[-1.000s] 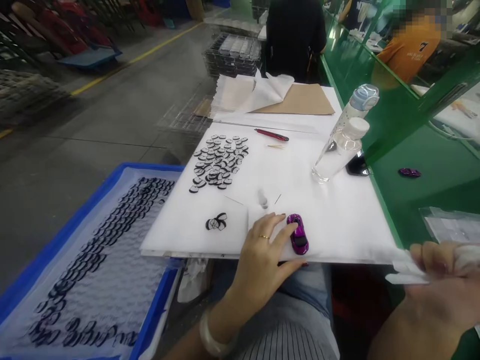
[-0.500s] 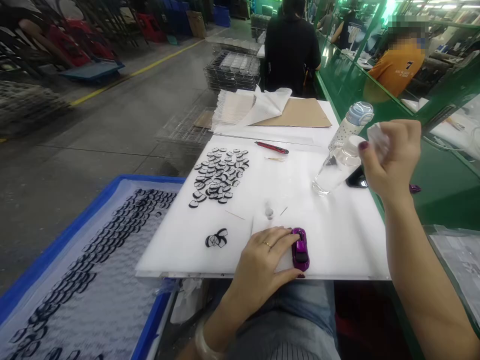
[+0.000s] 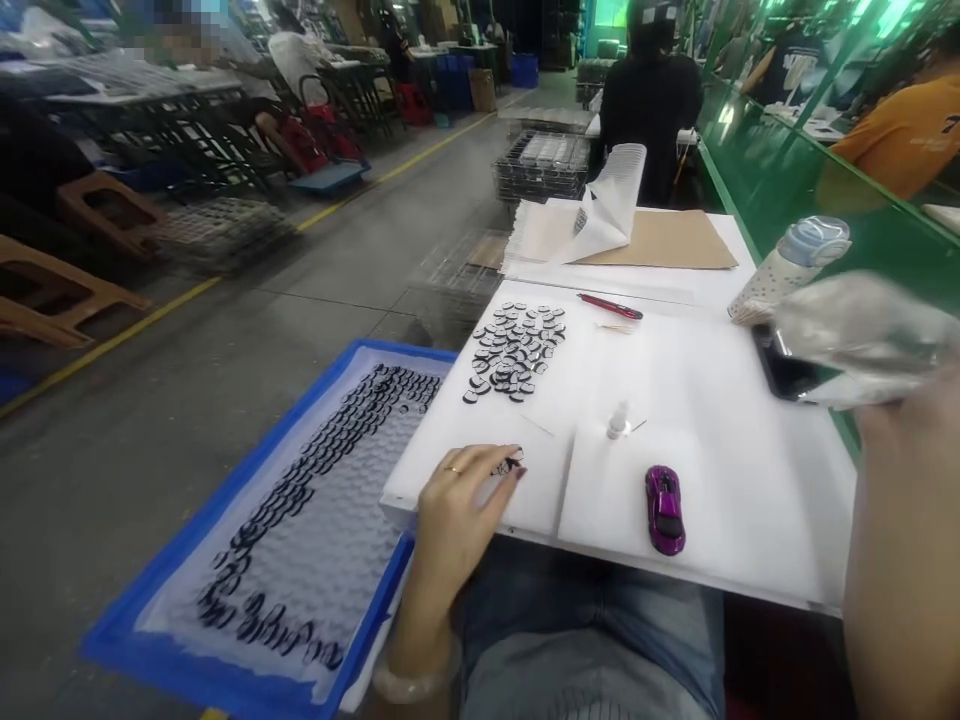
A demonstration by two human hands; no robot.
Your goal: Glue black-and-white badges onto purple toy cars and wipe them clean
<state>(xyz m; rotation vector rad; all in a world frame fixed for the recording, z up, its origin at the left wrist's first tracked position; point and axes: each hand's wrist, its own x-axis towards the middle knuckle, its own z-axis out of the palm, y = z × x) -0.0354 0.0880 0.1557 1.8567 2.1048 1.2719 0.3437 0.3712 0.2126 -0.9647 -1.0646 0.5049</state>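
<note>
At the near left of the white table (image 3: 720, 350), my left hand (image 3: 461, 500) has its thumb and fingers closed around small black-edged clear pieces (image 3: 506, 465). My right hand (image 3: 915, 415) is smeared by motion at the right edge, against a clear, blurred object (image 3: 862, 330) that looks like the clear bottle, tilted over. Its fingers are mostly hidden. A purple toy car (image 3: 665, 510) lies near the front edge, touched by neither hand. Behind it stand a tiny clear vial (image 3: 618, 422) and a thin stick (image 3: 638, 425).
More black-edged pieces (image 3: 517, 350) cover the table's left side, near a red cutter knife (image 3: 611, 306). A blue-rimmed tray (image 3: 300, 390) with rows of them stands lower left. At right are a dotted bottle (image 3: 787, 265) and a phone (image 3: 780, 370). A person in black (image 3: 651, 110) sits ahead.
My left hand has let go of the toy car and moved left to the small pieces. My right hand has moved right and down, and the clear bottle no longer stands upright. The view has turned left.
</note>
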